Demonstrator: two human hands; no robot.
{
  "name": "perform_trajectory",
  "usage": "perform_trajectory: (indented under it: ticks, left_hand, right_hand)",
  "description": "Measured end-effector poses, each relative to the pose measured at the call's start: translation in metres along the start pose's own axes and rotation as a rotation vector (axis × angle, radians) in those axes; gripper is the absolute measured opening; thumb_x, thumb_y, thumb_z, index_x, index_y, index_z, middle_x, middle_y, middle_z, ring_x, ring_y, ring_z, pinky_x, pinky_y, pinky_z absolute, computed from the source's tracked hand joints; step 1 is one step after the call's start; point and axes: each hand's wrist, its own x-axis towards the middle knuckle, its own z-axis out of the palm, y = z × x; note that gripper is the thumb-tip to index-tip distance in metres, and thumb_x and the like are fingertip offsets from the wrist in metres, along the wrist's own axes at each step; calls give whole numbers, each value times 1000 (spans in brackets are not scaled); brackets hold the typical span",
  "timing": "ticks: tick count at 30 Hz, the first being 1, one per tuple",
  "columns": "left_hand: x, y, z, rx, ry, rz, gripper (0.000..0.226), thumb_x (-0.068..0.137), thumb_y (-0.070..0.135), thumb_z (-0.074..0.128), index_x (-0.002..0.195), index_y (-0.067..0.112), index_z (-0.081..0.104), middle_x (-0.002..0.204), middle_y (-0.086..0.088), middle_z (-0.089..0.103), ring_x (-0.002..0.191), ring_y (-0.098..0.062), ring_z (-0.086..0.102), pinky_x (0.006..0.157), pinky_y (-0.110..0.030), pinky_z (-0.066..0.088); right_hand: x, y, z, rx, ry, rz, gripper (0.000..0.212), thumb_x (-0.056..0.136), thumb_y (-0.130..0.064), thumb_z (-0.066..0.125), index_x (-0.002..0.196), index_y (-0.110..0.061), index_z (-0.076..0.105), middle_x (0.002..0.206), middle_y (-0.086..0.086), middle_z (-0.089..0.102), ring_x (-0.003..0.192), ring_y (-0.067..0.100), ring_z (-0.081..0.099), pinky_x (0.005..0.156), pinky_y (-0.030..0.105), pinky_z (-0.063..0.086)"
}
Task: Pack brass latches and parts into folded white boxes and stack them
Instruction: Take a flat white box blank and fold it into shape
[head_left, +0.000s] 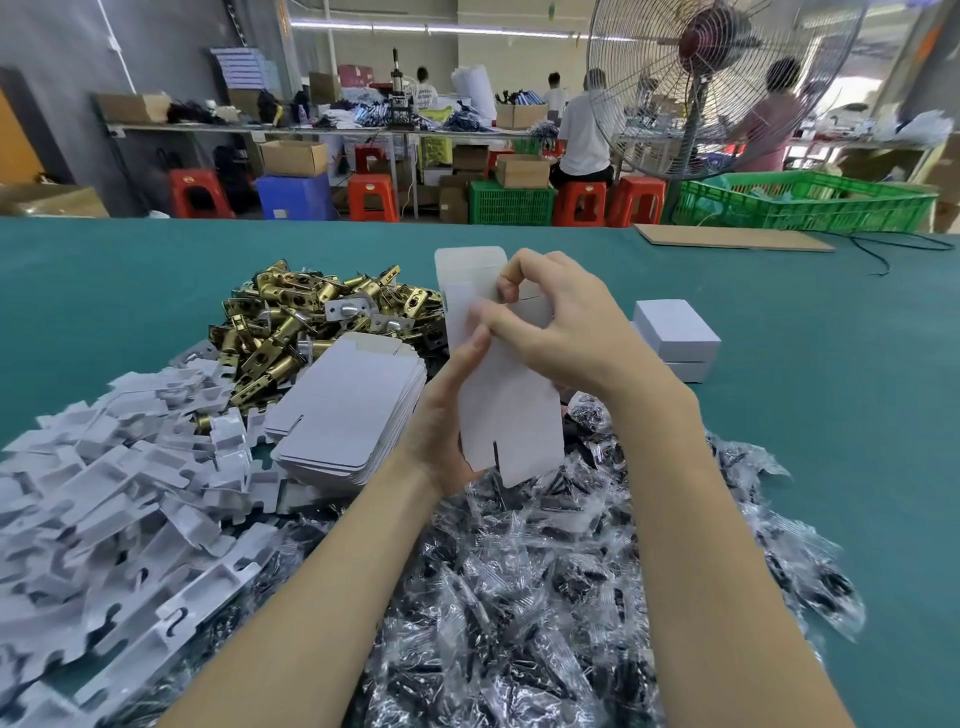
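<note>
The box blank (506, 400), gripped unfolded in both hands, left hand (447, 415) low and right hand (550, 322) pinching its top, comes early: two finished boxes (675, 338) stacked on the counter (779, 364), latches (311, 322) heaped unpacked.

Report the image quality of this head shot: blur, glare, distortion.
Head view: wide-angle bending curves the table edge and stretches the forearms; glare glints on the plastic bags; the held box blank and fingers look slightly motion-soft; lighting even, shadows faint.

No text, label or number is legible on anything in view.
</note>
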Motion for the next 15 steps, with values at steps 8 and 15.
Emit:
perform_trajectory:
  ticks: [8,15]
  left_hand:
    - [1,-4,-1,74,14,13,53,64,47,91,111,25,78,105,-7,74,98,-21,71,82,-38,59]
    - [6,-4,2,292,117,62,60,51,65,90,104,39,76,96,2,74,89,-14,69,76,-33,58]
  right_hand:
    - [-1,-9,-8,4,-73,54,44,67,-77,72,75,-34,69,110,-16,56,105,-1,55,85,26,46]
    - [-3,-12,-19,27,-126,45,41,71,-48,87,63,-18,61,76,4,60,69,16,55,66,41,53]
